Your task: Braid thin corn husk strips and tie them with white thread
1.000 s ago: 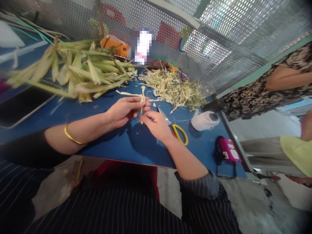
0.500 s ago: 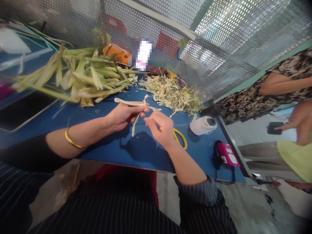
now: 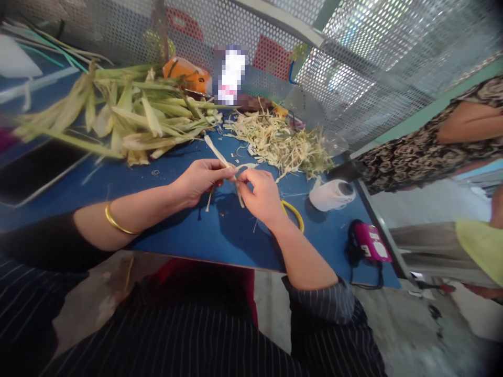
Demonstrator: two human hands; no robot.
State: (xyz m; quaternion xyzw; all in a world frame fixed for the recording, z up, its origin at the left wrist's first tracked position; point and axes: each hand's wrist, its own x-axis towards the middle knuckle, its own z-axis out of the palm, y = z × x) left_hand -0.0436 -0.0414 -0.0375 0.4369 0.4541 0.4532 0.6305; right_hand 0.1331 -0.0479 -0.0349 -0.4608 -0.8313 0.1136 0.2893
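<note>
Pale husk strips (image 3: 215, 150) cross between my hands over the blue table (image 3: 181, 235). My left hand (image 3: 202, 180) pinches them where they meet, and one end points up and away. Close against it, my right hand (image 3: 259, 192) has its fingers pressed together on the same strips. Short ends hang below the fingers. Behind my hands lie a heap of long green-yellow husks (image 3: 157, 118) on the left and a pile of shredded husk (image 3: 279, 141) on the right. Part of a yellow handle (image 3: 295, 213) shows beside my right wrist.
A white thread spool (image 3: 330, 195) and a pink box with a black cord (image 3: 373, 242) are at the right. Behind the piles stand an orange object (image 3: 188, 74), a blurred bright screen (image 3: 232, 76) and a perforated metal panel (image 3: 243, 31). People stand at the far right.
My right hand has closed in on the strips beside my left hand. The long strip has turned from nearly level to pointing up and away. The view has shifted slightly.
</note>
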